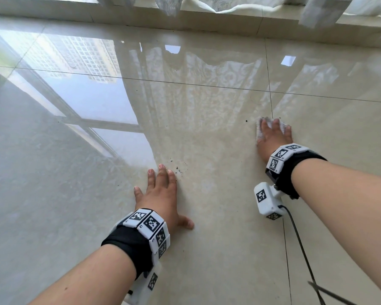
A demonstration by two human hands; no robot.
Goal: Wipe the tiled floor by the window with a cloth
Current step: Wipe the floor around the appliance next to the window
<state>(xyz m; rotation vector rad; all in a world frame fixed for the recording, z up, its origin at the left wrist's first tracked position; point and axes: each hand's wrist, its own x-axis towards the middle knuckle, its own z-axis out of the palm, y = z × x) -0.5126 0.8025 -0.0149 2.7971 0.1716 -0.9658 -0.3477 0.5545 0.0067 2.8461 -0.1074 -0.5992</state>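
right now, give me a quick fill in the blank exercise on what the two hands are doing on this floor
1. The right hand presses a white ____ onto the floor.
2. The left hand rests flat on the floor and holds ____.
3. A black cable trails from the white box at the ____ wrist.
Missing words: cloth; nothing; right.

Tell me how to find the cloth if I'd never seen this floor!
From the white curtain at the top, follow the dark grout line on the right down the shiny tiled floor to the right hand. The cloth is the crumpled white thing peeking out under its fingers; the left hand has only bare tile beneath it.
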